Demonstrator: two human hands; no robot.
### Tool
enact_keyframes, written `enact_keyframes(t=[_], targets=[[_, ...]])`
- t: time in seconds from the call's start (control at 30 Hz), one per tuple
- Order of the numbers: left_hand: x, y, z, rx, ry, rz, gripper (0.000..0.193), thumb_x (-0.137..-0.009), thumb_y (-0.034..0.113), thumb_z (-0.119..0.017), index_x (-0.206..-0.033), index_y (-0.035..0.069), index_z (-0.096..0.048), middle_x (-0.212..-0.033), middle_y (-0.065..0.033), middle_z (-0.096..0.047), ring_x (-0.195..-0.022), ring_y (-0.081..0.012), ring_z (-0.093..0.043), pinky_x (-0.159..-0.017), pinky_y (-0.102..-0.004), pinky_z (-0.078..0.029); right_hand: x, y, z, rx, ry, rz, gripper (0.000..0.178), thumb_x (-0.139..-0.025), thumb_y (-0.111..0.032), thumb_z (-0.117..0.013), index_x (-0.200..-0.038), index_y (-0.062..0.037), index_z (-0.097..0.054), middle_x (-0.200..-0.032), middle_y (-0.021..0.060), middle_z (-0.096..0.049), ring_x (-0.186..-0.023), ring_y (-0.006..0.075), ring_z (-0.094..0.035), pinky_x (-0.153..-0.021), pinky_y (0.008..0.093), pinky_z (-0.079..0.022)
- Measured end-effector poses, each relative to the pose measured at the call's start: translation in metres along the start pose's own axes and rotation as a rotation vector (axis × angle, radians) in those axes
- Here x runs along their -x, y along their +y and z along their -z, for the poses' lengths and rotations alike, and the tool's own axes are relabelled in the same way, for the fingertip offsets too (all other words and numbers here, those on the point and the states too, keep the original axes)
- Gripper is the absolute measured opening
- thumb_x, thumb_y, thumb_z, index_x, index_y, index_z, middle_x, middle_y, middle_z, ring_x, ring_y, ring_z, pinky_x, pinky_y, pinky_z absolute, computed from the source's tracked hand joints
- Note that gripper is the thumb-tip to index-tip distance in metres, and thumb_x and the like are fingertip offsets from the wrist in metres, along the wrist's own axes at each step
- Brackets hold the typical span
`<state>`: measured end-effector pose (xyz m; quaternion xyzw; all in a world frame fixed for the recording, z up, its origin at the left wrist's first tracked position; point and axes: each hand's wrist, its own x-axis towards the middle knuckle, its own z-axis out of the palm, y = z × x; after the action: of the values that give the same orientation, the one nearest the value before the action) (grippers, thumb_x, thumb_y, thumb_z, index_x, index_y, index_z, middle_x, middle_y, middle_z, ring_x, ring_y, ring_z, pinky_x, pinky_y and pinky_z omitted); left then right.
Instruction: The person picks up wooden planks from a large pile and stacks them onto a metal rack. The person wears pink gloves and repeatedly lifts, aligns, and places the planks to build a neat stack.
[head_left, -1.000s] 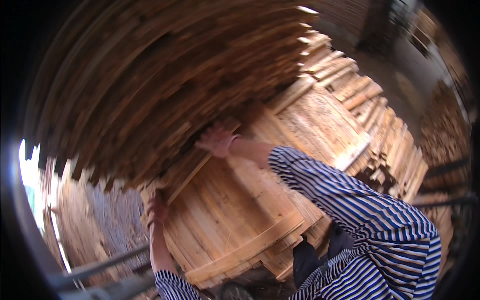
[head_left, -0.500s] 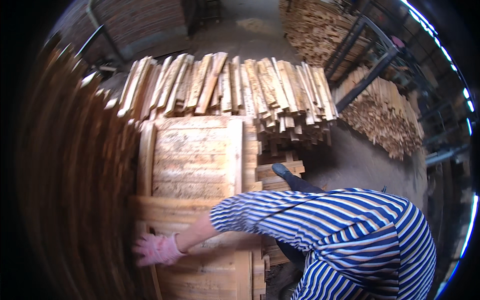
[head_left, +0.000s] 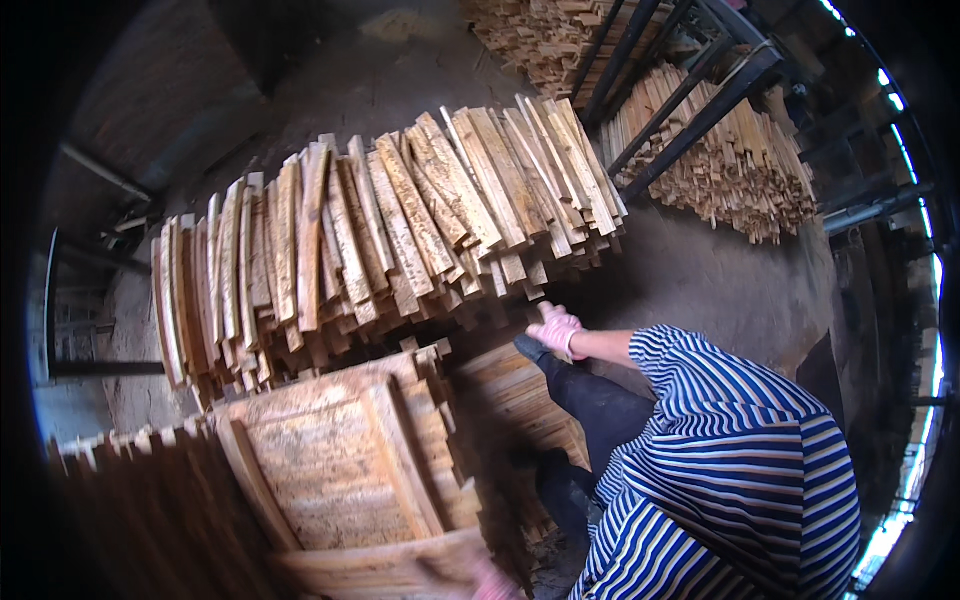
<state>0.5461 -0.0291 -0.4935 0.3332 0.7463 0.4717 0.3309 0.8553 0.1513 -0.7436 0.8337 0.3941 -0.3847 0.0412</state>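
Observation:
My right hand (head_left: 557,331), in a pink glove, is stretched out above my shoe, just off the near ends of a long row of wooden slats (head_left: 400,210). Its fingers point toward the slats and nothing shows in them. At the bottom edge my left hand (head_left: 492,580), also pink, is smeared by motion beside a wooden panel (head_left: 330,470). Whether it grips anything is not visible. Two battens run along the panel, and a cross board (head_left: 385,562) lies over its lower part.
Below the row stands my dark-trousered leg (head_left: 600,405), its shoe by low boards (head_left: 520,385). Dark stacked timber (head_left: 150,510) fills the lower left. A metal frame (head_left: 700,110) and another slat pile (head_left: 720,160) stand at upper right.
My right hand has left the lower part of the panel and swung up and right toward the slat row. The view has turned, and my left hand has appeared at the bottom edge.

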Motion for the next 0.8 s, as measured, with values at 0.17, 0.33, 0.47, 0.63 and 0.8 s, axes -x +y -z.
enact_keyframes(t=[0.17, 0.33, 0.47, 0.63, 0.8], targets=[[-0.046, -0.072, -0.230, 0.148, -0.547, 0.368, 0.068, -0.093, 0.020, -0.070, -0.149, 0.000, -0.036, -0.148, -0.0166, -0.045, -0.137, -0.0274, -0.042, -0.116, -0.0404, -0.032, -0.152, 0.058, 0.054, -0.155, 0.113, -0.071, 0.092, -0.086, -0.060, -0.061, -0.155, -0.0080, -0.028, -0.153, 0.0287, -0.036, -0.137, 0.0429, -0.044, -0.110, 0.0438, -0.041], [-0.127, -0.171, -0.444, 0.227, -0.803, 0.492, 0.073, -0.097, 0.039, -0.066, -0.151, 0.001, -0.035, -0.129, -0.0099, -0.057, -0.102, -0.0149, -0.057, -0.085, -0.0282, -0.048, -0.270, 0.053, 0.100, -0.324, 0.200, -0.122, 0.093, -0.086, -0.059, -0.064, -0.155, -0.0074, -0.030, -0.152, 0.0262, -0.041, -0.139, 0.0398, -0.043, -0.112, 0.0442, -0.038], [-0.186, -0.245, -0.560, 0.213, -0.700, 0.499, 0.073, -0.095, 0.037, -0.069, -0.148, -0.002, -0.037, -0.120, -0.0095, -0.059, -0.095, -0.0152, -0.057, -0.080, -0.0293, -0.049, -0.307, 0.013, 0.096, -0.559, 0.137, -0.087, 0.101, -0.086, -0.066, -0.062, -0.155, -0.0028, -0.025, -0.153, 0.0277, -0.039, -0.140, 0.0399, -0.041, -0.115, 0.0433, -0.035], [-0.171, -0.222, -0.630, 0.400, -0.438, 0.693, 0.074, -0.092, 0.040, -0.072, -0.144, 0.000, -0.037, -0.098, -0.0073, -0.056, -0.077, -0.0156, -0.056, -0.059, -0.0302, -0.048, -0.318, 0.022, 0.087, -0.513, 0.068, -0.237, 0.115, -0.082, -0.073, -0.060, -0.160, -0.0057, -0.009, -0.152, 0.0328, -0.037, -0.140, 0.0420, -0.041, -0.113, 0.0420, -0.035], [-0.166, -0.245, -0.637, 0.064, -0.372, 0.579, 0.093, -0.081, 0.055, -0.079, -0.135, -0.013, -0.045, -0.126, -0.0235, -0.061, -0.109, -0.0271, -0.062, -0.093, -0.0376, -0.051, -0.330, 0.037, 0.112, -1.307, -0.239, -0.002, 0.120, -0.079, -0.065, -0.073, -0.158, -0.0002, -0.009, -0.157, 0.0270, -0.033, -0.146, 0.0346, -0.032, -0.120, 0.0402, -0.025]])
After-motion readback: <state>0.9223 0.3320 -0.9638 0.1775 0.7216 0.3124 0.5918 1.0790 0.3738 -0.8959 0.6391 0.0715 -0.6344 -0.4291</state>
